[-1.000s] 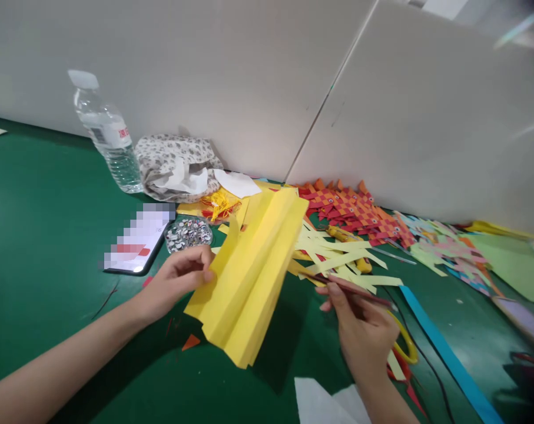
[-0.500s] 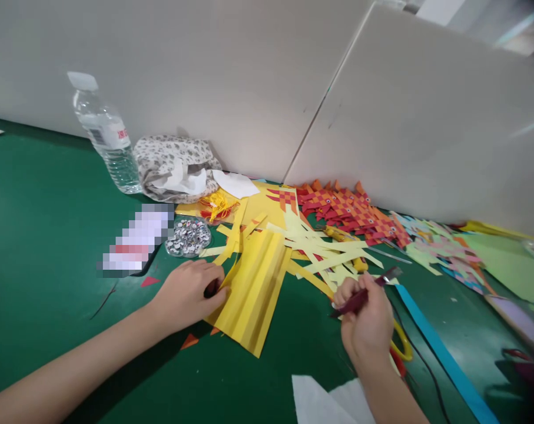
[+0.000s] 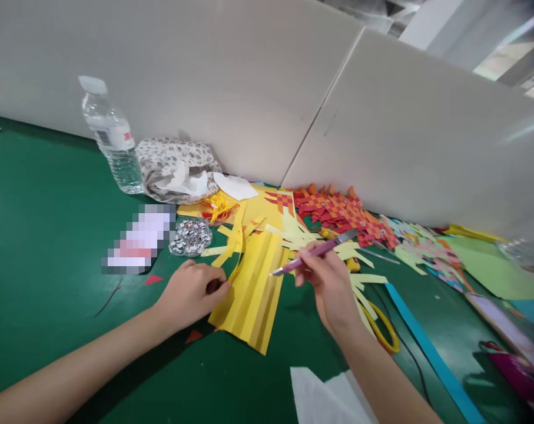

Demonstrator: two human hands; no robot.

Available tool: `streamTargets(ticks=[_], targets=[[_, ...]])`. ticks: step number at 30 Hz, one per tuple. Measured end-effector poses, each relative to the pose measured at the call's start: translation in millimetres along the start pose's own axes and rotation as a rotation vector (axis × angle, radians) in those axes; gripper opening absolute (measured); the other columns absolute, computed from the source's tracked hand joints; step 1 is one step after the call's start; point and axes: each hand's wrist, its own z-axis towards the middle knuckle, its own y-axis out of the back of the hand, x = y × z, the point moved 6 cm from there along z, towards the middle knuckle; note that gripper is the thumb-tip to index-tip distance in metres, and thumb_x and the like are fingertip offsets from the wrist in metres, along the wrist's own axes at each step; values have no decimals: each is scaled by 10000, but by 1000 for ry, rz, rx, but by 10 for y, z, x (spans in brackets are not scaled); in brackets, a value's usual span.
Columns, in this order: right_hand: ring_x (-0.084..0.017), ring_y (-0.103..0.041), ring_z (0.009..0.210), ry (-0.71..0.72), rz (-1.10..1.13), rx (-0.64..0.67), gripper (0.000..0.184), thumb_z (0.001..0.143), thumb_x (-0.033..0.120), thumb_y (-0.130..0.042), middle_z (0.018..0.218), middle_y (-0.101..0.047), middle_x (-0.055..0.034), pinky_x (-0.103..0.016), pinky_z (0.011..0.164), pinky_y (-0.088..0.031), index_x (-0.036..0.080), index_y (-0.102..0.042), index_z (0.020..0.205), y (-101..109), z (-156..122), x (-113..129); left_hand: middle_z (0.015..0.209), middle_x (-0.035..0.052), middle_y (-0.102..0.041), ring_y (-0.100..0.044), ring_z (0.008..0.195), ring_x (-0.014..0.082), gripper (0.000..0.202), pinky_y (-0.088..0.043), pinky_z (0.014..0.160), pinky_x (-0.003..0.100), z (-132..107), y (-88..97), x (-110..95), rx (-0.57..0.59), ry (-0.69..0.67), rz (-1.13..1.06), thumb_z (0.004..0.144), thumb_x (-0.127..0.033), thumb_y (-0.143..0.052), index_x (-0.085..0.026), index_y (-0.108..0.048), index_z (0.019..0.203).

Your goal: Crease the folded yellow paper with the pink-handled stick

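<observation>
A folded yellow paper sheet (image 3: 252, 288) lies on the green table (image 3: 46, 235) in front of me. My left hand (image 3: 191, 292) presses on its left edge with the fingers curled. My right hand (image 3: 327, 281) grips a purple craft knife (image 3: 313, 252), whose blade end points left and hovers over the sheet's upper right edge. Loose yellow paper strips (image 3: 332, 250) lie just behind the sheet.
A water bottle (image 3: 110, 136), a patterned cloth pouch (image 3: 173, 168), a phone (image 3: 138, 238) and a dish of googly eyes (image 3: 190, 235) sit at the back left. Woven red-orange paper fish (image 3: 341, 212), yellow-handled scissors (image 3: 381, 330), a blue strip (image 3: 425, 347) and white paper (image 3: 324, 400) lie right.
The yellow sheet went from held up to lying flat on the table. My right hand turned the knife round and moved it left, over the sheet.
</observation>
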Motion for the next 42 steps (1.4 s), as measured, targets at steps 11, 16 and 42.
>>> streamTargets(ticks=[11, 16, 42], targets=[[-130, -640, 525, -292, -23, 531, 361, 618, 383, -823, 597, -611, 23, -192, 438, -422, 173, -560, 749, -782, 490, -495, 563, -16, -585, -477, 536, 122, 303, -296, 660, 300, 17, -68, 7, 6, 21, 55, 818, -305, -451, -176, -473, 545], [-99, -569, 488, -305, -122, 474, 372, 608, 401, -821, 590, -597, 19, -191, 406, -408, 165, -553, 710, -629, 565, -612, 532, -27, -559, -456, 516, 110, 303, -294, 659, 295, 16, -67, 10, -18, 5, 46, 806, -292, -462, -174, -459, 527], [-137, -594, 606, -39, -118, 509, 356, 643, 429, -797, 659, -555, 26, -279, 592, -496, 191, -541, 709, -623, 523, -670, 530, -55, -510, -457, 497, 117, 142, -327, 671, 297, 13, -53, 28, 36, 40, 10, 779, -317, -527, -199, -555, 706]])
